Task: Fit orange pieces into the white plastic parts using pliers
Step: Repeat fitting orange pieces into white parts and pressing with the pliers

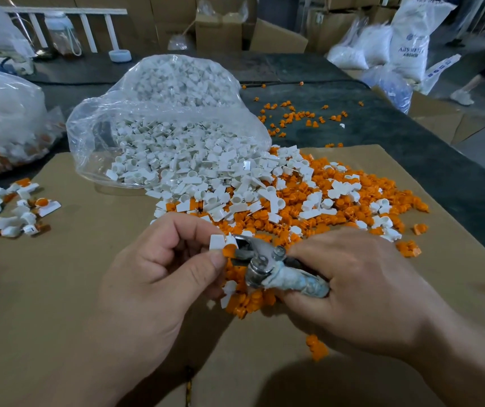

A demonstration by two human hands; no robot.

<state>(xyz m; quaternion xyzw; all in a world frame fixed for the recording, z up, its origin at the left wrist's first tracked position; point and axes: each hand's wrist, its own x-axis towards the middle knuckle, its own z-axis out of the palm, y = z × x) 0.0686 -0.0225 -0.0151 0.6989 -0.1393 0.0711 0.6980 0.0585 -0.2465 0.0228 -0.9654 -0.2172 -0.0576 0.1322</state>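
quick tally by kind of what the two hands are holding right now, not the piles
white plastic part: 1
orange piece: 1
pliers: 1
total: 3

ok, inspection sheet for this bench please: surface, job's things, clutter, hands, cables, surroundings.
Surface: cardboard sheet over a dark table.
Job's things: white part and orange piece at the tip of the pliers; mixed pile behind; open bag of white parts.
Clutter: finished pieces at left; stray orange pieces on the table.
Hands: left hand pinches the white part; right hand grips the pliers.
Cables: nothing seen.
Surroundings: boxes, sacks, a person walking at right.
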